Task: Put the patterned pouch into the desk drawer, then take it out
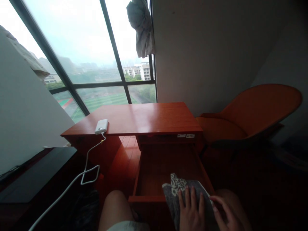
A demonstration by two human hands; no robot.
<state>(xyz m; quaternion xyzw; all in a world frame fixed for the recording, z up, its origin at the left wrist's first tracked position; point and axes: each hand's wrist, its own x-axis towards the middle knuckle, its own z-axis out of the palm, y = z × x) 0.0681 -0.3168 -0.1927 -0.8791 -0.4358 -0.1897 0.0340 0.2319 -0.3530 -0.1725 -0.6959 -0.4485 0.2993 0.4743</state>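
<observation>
A grey folded cloth with a white patterned patch lies over the front edge of an open wooden drawer pulled out of a red-brown desk. My left hand lies flat on the cloth, fingers spread and pointing away from me. My right hand rests at the cloth's right edge, fingers touching it. The inside of the drawer behind the cloth looks bare. My knees show at the bottom, either side of the drawer.
A white power bank sits at the desk's front left edge, its white cable hanging down in a loop. An orange round chair stands at the right. A big window is behind the desk, a dark low unit at the left.
</observation>
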